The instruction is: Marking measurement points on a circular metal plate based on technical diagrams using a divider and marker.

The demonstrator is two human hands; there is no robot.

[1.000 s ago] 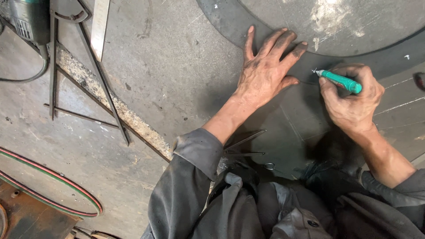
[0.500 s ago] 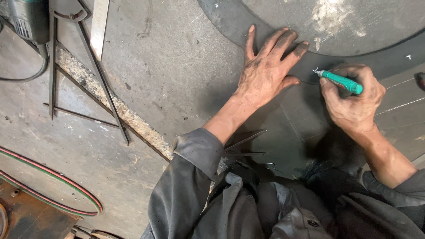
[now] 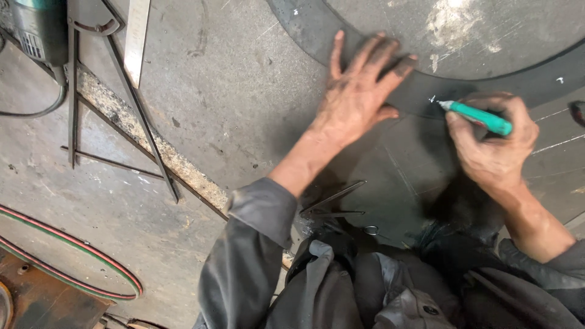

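While left hand (image 3: 359, 91) presses, marker (image 3: 478, 117) meets ring edge (image 3: 420, 91).

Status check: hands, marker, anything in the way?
Left hand flat on dark ring. Right hand grips green marker, tip at ring's edge. Nothing blocks the tip.

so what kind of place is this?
Likely a metal fabrication or welding workshop: dark sheet metal being marked with a green marker, a power tool, a steel rule and paired hoses nearby.
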